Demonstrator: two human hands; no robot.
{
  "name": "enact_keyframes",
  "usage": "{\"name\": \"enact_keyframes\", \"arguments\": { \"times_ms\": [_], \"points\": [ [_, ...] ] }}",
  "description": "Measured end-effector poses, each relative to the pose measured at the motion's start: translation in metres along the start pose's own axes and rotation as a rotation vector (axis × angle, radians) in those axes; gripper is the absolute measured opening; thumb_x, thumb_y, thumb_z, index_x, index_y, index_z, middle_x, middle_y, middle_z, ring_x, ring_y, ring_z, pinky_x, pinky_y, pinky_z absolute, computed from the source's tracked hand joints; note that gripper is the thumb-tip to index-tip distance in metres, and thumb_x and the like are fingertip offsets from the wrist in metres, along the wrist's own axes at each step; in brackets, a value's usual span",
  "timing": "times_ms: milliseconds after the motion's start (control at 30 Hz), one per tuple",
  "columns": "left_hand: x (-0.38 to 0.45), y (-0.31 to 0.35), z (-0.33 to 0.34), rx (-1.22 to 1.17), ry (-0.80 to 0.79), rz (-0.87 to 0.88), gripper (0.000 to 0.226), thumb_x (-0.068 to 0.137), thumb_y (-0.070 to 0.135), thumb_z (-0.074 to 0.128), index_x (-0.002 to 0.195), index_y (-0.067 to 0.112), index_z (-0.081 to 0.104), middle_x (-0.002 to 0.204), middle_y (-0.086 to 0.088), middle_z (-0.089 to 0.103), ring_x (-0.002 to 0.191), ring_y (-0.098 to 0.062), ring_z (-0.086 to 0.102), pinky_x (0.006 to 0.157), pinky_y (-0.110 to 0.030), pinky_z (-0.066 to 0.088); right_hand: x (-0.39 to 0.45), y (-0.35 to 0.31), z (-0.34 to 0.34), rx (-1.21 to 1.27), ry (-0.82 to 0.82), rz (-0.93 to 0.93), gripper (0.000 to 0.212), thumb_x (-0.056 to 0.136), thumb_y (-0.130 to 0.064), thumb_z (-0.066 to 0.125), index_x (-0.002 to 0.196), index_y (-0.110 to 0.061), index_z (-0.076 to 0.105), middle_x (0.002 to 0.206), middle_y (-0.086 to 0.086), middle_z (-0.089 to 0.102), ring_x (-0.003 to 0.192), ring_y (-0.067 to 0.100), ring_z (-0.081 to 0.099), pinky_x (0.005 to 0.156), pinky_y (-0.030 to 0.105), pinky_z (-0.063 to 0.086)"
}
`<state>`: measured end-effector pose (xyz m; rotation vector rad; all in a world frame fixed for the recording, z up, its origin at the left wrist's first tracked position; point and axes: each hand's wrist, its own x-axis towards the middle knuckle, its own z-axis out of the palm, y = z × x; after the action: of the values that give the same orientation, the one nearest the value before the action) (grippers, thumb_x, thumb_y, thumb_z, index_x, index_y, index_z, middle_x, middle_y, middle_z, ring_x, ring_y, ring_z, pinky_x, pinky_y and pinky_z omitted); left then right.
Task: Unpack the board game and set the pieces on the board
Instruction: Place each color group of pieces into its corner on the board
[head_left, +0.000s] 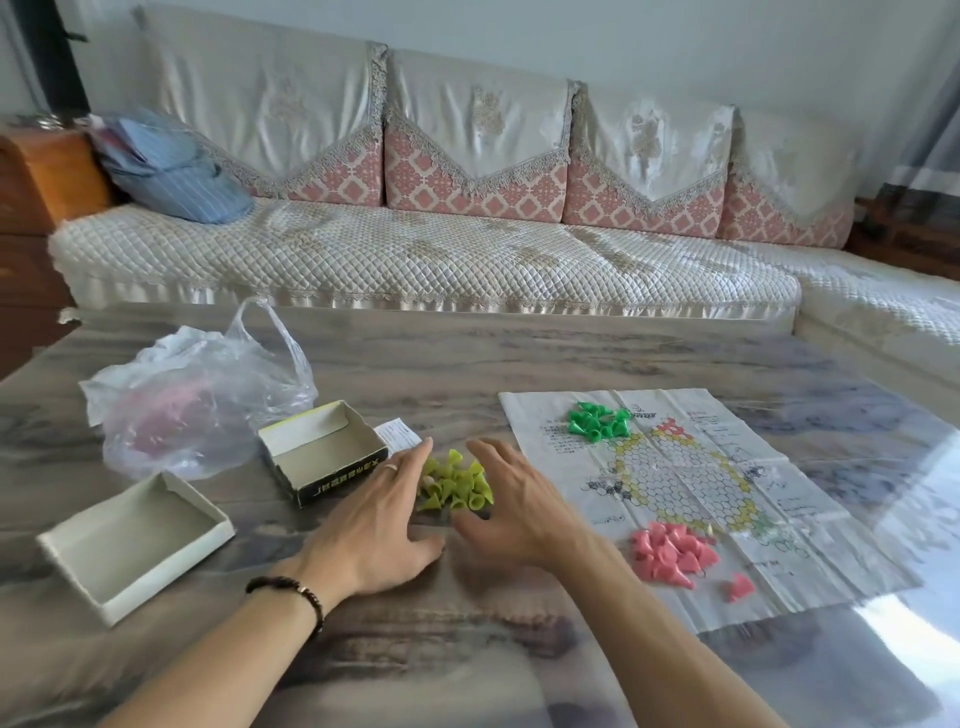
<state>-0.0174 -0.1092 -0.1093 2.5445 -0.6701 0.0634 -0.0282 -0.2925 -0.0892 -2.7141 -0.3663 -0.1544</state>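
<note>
A heap of yellow-green cone pieces (455, 486) lies on the table between my hands, left of the paper board (696, 483). My left hand (379, 525) and my right hand (511, 506) flank the heap with fingers spread and straight, cupping it from both sides. On the board, a cluster of green cones (598, 421) sits at the far edge and a pile of pink cones (670, 553) at the near edge. One pink cone (738, 588) lies apart.
An open box bottom (324, 452) and its lid (132, 543) lie on the left of the table, with a clear plastic bag (197, 400) behind them. A small paper slip (397, 434) lies by the box. A sofa (415, 249) stands beyond the table.
</note>
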Motion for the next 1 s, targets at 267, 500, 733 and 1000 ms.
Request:
{"name": "enact_keyframes", "arguments": {
  "times_ms": [267, 500, 733, 1000],
  "points": [
    [0.017, -0.016, -0.004, -0.097, -0.082, -0.036, 0.097, 0.079, 0.035, 0.066, 0.154, 0.024, 0.005, 0.154, 0.008, 0.031, 0.139, -0.007, 0.030, 0.111, -0.021, 0.026, 0.023, 0.001, 0.005, 0.046, -0.104, -0.066, 0.055, 0.078, -0.032, 0.060, 0.132, -0.023, 0.052, 0.148, -0.007, 0.040, 0.129, 0.016, 0.045, 0.104, 0.027, 0.036],
    [0.022, -0.009, 0.000, 0.001, -0.088, 0.104, 0.087, 0.077, 0.039, 0.061, 0.152, 0.026, 0.020, 0.155, -0.001, 0.029, 0.143, -0.010, 0.023, 0.111, -0.014, 0.015, -0.010, 0.008, 0.012, 0.105, 0.066, -0.103, 0.045, 0.076, -0.029, 0.061, 0.119, -0.016, 0.058, 0.121, -0.006, 0.047, 0.100, 0.013, 0.057, 0.087, 0.028, 0.048],
    [0.009, -0.014, 0.001, 0.009, -0.020, 0.145, 0.051, 0.077, 0.043, 0.057, 0.126, 0.029, 0.058, 0.134, 0.013, 0.045, 0.122, -0.009, 0.046, 0.105, -0.024, 0.035, -0.002, 0.004, 0.012, 0.066, -0.063, -0.025, 0.078, 0.075, -0.038, 0.056, 0.145, -0.017, 0.028, 0.145, 0.000, 0.038, 0.131, 0.016, 0.038, 0.103, 0.021, 0.030],
    [-0.007, -0.009, 0.004, -0.045, 0.038, 0.191, 0.056, 0.078, 0.045, 0.058, 0.130, 0.027, 0.050, 0.131, 0.014, 0.049, 0.118, -0.007, 0.047, 0.099, -0.017, 0.034, -0.023, -0.006, 0.011, 0.142, -0.056, -0.063, 0.079, 0.068, -0.049, 0.043, 0.140, -0.018, 0.034, 0.132, -0.004, 0.055, 0.117, 0.018, 0.053, 0.097, 0.028, 0.042]
  ]
}}
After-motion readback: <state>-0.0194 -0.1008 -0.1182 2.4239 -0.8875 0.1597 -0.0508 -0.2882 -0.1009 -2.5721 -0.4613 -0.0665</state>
